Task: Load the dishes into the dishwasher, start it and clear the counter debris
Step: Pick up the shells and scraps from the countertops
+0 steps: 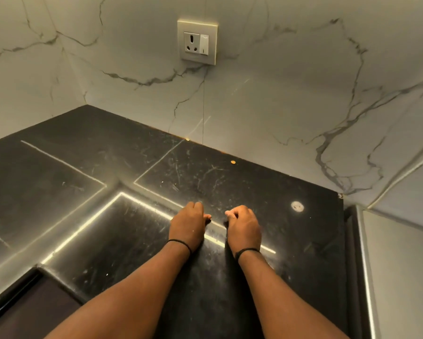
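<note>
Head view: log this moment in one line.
hands: left, right curled on black counter | debris: orange crumb near wall | held: unclear

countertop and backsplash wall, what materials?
Countertop: looks like polished black stone, perhaps granite; glossy, mirrors a light strip, fine scratches show. Backsplash wall: white marble or marble-look slabs; grey veins, a thin vertical joint, soft sheen.

Glossy, scratched black stone counter [205,182], smooth white veined marble wall [279,94], plastic socket [197,42]
</note>
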The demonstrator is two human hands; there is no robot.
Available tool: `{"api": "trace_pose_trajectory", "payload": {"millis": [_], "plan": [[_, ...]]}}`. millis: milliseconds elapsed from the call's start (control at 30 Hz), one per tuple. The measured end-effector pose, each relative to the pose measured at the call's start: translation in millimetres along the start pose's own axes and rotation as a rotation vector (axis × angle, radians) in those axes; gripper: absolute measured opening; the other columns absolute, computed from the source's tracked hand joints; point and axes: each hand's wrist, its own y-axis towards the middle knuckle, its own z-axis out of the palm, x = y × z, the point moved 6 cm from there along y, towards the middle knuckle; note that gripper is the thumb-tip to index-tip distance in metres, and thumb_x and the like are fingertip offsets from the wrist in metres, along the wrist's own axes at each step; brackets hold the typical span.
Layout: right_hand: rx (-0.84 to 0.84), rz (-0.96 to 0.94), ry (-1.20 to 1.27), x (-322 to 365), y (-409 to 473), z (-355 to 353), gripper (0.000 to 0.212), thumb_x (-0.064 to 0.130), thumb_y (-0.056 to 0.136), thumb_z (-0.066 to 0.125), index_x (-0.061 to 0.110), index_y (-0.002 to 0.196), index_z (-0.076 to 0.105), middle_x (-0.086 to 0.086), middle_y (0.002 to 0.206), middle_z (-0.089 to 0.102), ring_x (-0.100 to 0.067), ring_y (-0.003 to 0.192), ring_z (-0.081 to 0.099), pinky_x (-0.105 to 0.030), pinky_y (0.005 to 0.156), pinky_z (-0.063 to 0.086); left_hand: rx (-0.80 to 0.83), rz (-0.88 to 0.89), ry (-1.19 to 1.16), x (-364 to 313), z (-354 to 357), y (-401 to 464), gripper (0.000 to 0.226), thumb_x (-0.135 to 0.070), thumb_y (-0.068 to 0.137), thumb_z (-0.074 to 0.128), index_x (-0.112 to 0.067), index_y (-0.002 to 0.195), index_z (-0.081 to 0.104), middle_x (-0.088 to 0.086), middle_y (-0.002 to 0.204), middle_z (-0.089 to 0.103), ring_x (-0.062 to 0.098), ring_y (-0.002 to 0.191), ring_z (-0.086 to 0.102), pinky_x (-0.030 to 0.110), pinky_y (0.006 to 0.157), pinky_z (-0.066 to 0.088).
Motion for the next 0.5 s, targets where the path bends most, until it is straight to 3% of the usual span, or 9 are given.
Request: {"api": "trace_pose_trajectory", "payload": {"millis": [100, 200, 267, 400, 500], "plan": [[-0.096, 0.043, 0.144, 7.8, 20.3, -10.7, 0.014, 0.021, 0.094, 0.054, 0.015, 0.081, 0.051, 0.001, 0.073, 0.061, -0.02, 0.07, 0.057, -0.031, 0.058, 0.039, -0.014, 0.07, 0.04, -8.1, -2.3, 18.0, 0.026, -0.038, 0.097, 0.052, -0.012, 0.098, 0.05, 0.007, 0.095, 0.058, 0.026, 0.079, 0.059, 0.032, 0.059, 0.039], [-0.121, 0.04, 0.204, 21.4, 52.1, -14.8, 0.008, 0.017, 0.09, 0.057, 0.02, 0.083, 0.057, 0.001, 0.073, 0.064, -0.016, 0.07, 0.061, -0.027, 0.061, 0.047, -0.034, 0.117, 0.047, -14.4, -2.2, 31.3, 0.023, -0.036, 0.097, 0.051, -0.013, 0.097, 0.05, 0.008, 0.093, 0.058, 0.027, 0.076, 0.059, 0.036, 0.057, 0.043], [-0.133, 0.034, 0.178, 29.0, 79.6, -13.4, 0.008, 0.017, 0.087, 0.06, 0.021, 0.079, 0.062, 0.002, 0.074, 0.065, -0.015, 0.071, 0.062, -0.023, 0.059, 0.044, -0.05, 0.12, 0.036, -14.3, 1.4, 35.6, 0.023, -0.039, 0.098, 0.047, -0.016, 0.097, 0.049, 0.005, 0.092, 0.056, 0.025, 0.074, 0.058, 0.037, 0.058, 0.046], [-0.141, 0.055, 0.131, 38.7, 130.1, -3.6, 0.01, 0.018, 0.087, 0.062, 0.021, 0.078, 0.064, 0.005, 0.086, 0.067, -0.015, 0.079, 0.061, -0.016, 0.055, 0.035, -0.039, 0.133, 0.07, -14.5, 9.5, 46.5, 0.028, -0.046, 0.1, 0.035, -0.02, 0.097, 0.045, 0.0, 0.09, 0.058, 0.022, 0.076, 0.058, 0.034, 0.059, 0.042], [-0.127, 0.05, 0.104, 43.6, 157.8, 13.8, 0.009, 0.016, 0.09, 0.06, 0.017, 0.093, 0.068, 0.0, 0.101, 0.069, -0.018, 0.092, 0.063, -0.017, 0.068, 0.037, -0.048, 0.143, 0.124, -9.7, 9.7, 69.2, 0.032, -0.049, 0.101, 0.031, -0.021, 0.095, 0.045, 0.001, 0.087, 0.063, 0.024, 0.075, 0.061, 0.032, 0.055, 0.035]]}}
